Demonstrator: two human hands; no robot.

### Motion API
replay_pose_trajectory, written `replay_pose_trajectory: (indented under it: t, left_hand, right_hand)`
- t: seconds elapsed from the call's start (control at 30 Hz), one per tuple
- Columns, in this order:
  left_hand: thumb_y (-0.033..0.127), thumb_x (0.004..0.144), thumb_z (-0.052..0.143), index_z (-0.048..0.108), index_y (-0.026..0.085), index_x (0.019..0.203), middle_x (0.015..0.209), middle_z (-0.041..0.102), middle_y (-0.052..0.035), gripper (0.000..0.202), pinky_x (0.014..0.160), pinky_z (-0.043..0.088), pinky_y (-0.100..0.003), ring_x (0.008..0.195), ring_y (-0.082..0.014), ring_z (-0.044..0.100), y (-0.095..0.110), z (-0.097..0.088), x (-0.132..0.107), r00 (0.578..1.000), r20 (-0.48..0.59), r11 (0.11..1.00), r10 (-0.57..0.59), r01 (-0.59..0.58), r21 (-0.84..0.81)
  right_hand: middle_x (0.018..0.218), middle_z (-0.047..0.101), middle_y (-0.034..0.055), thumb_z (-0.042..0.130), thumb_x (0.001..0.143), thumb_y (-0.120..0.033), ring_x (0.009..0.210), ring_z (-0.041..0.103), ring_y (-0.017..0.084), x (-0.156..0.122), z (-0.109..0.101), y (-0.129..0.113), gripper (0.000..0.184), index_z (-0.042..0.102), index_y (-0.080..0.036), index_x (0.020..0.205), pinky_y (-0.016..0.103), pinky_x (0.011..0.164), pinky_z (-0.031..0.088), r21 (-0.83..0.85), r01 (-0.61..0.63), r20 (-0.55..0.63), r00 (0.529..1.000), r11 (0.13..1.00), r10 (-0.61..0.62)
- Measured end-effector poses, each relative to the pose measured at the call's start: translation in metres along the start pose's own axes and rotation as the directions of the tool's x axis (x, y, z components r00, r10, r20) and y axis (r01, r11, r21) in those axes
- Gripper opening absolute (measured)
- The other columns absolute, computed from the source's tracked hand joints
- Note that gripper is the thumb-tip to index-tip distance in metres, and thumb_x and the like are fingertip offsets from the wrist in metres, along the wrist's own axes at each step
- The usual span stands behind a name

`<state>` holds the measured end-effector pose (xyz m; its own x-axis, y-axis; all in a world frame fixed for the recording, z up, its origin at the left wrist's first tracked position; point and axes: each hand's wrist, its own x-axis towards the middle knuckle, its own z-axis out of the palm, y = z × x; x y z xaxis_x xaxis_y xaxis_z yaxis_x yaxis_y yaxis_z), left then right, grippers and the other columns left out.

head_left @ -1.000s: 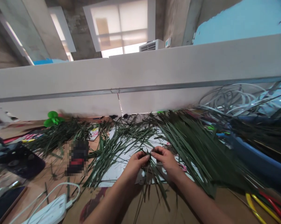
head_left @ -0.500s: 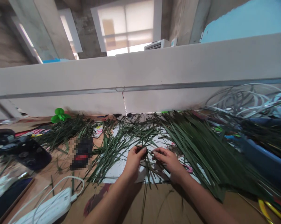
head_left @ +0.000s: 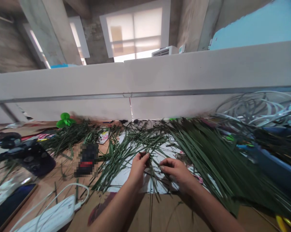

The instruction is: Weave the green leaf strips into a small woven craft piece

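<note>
My left hand (head_left: pixel 138 167) is closed in a pinch on a small bunch of thin green leaf strips (head_left: pixel 152 180) that trail toward the near table edge. My right hand (head_left: pixel 175 169) lies a little to the right, fingers curled down onto the same strips over a white sheet (head_left: pixel 126 174). A broad pile of long dark green leaf strips (head_left: pixel 208 154) spreads to the right of both hands. More loose strips (head_left: pixel 121 148) fan out to the left of my left hand.
A white partition wall (head_left: pixel 160 83) closes off the back of the table. At the left are a black device (head_left: pixel 29 156), a dark phone (head_left: pixel 10 203), a white power strip with cable (head_left: pixel 53 217) and a green plastic flower (head_left: pixel 64 120). Coiled pale strips (head_left: pixel 256 108) lie at the right.
Both hands have lowered toward the table and drifted slightly apart, carrying the thin strips down onto the white sheet. The view has shifted a little to the left.
</note>
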<state>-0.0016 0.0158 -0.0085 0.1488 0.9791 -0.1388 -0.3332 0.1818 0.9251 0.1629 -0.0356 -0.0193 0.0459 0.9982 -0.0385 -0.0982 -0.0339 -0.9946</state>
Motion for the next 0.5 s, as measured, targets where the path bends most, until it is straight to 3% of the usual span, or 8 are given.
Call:
replay_pose_trajectory:
  t: [0.13, 0.33, 0.43, 0.5]
  left_hand:
    - [0.046, 0.058, 0.085, 0.055, 0.019, 0.096, 0.071, 0.062, 0.0009, 0.055, 0.059, 0.043, -0.026, 0.063, -0.0146, 0.058, 0.002, 0.001, 0.000, 0.999, -0.052, 1.000, 0.003, -0.002, 0.018]
    - [0.046, 0.061, 0.083, 0.043, 0.023, 0.093, 0.066, 0.060, 0.0033, 0.055, 0.057, 0.043, -0.026, 0.060, -0.0159, 0.059, -0.001, 0.001, 0.003, 0.993, -0.091, 0.991, 0.074, -0.063, 0.121]
    - [0.044, 0.067, 0.079, 0.042, 0.023, 0.103, 0.072, 0.063, 0.0006, 0.056, 0.060, 0.045, -0.029, 0.062, -0.0182, 0.061, -0.006, -0.002, 0.006, 0.993, -0.060, 0.972, 0.098, -0.083, 0.220]
    - [0.039, 0.069, 0.079, 0.044, 0.021, 0.114, 0.087, 0.066, -0.0052, 0.060, 0.065, 0.048, -0.033, 0.070, -0.0206, 0.064, -0.009, -0.003, 0.007, 0.984, -0.057, 0.937, 0.169, -0.142, 0.320]
  right_hand:
    - [0.065, 0.066, 0.0000, 0.084, 0.059, -0.033, 0.059, 0.052, 0.014, -0.002, 0.002, 0.001, 0.025, 0.073, -0.018, 0.076, 0.026, 0.057, 0.036, 0.038, -0.031, 0.032, 0.999, 0.999, 0.029]
    - [0.061, 0.064, -0.0019, 0.079, 0.062, -0.028, 0.049, 0.047, 0.010, -0.003, 0.005, 0.005, 0.019, 0.066, -0.019, 0.072, 0.024, 0.050, 0.029, 0.046, -0.070, 0.061, 0.996, 0.996, 0.067]
    - [0.061, 0.065, -0.0013, 0.079, 0.063, -0.033, 0.048, 0.046, 0.010, -0.001, 0.005, 0.007, 0.024, 0.063, -0.019, 0.074, 0.023, 0.048, 0.029, 0.102, -0.056, 0.015, 0.998, 0.993, 0.055]
    - [0.063, 0.065, -0.0010, 0.081, 0.062, -0.034, 0.051, 0.050, 0.011, 0.000, 0.004, 0.007, 0.027, 0.063, -0.019, 0.076, 0.024, 0.049, 0.033, 0.116, -0.044, -0.003, 0.999, 0.992, 0.045]
